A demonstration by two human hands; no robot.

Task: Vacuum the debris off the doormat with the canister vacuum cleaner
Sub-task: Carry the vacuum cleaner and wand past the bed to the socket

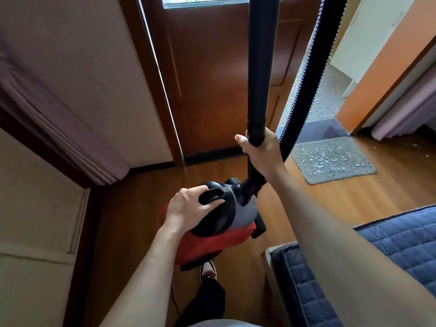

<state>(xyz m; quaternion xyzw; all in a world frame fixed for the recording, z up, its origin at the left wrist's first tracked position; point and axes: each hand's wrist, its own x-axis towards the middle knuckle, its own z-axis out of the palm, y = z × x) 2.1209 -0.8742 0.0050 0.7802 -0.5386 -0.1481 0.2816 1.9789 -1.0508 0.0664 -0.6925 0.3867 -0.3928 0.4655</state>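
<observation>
At lower centre of the frame, the canister vacuum cleaner [232, 214], with a black-and-grey top over a red body, hangs clear of the wooden floor [342, 201]. The left hand [188, 207] carries it, fingers curled round the black carry handle. Just above and to the right, the right hand [260, 151] grips the black wand [262, 67], fingers and thumb wrapped fully round the tube below its joint. The wand stands near upright and runs out of the top of the frame; its nozzle end is not in view. The ribbed hose [312, 79] rises beside it at upper right.

The doormat [309, 172], grey, lies flat on the floor at middle right, before the open doorway and beside the brown door [212, 79]. White debris [326, 160] is scattered across most of its surface, and a few flecks lie on the boards to its right.

Assessment: no cleaning is evident. The machine is being carried and is well apart from the mat, and whether it is switched on cannot be told. Setting the canister down, lowering the nozzle to the mat and making the full vacuuming passes all remain to be done. A blue quilted bed [401, 246] occupies the lower right.
</observation>
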